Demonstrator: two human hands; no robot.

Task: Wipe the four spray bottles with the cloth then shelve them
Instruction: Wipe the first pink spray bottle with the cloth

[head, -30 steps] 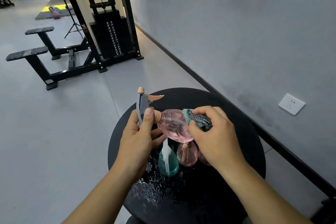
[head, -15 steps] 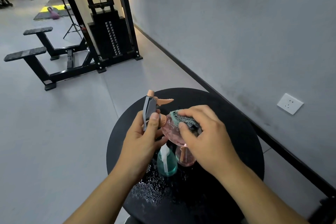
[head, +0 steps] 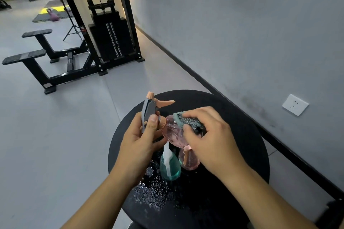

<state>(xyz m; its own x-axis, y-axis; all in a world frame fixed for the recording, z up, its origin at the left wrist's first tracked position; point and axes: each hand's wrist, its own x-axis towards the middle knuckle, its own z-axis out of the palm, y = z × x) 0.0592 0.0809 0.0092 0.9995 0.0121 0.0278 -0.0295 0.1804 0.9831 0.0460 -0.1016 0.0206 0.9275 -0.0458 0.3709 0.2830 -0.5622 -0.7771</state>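
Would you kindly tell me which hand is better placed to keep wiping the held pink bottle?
The right hand: it already presses the green-grey cloth onto the tilted clear pink spray bottle, while the left hand grips its grey trigger head.

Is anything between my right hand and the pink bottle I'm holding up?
Only the cloth: the right hand presses it against the pink bottle, which the left hand grips near the neck.

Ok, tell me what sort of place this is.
Most likely a gym: a cable machine with a weight stack stands by the wall, black padded benches sit beside it, and a kettlebell rests on a floor mat further back.
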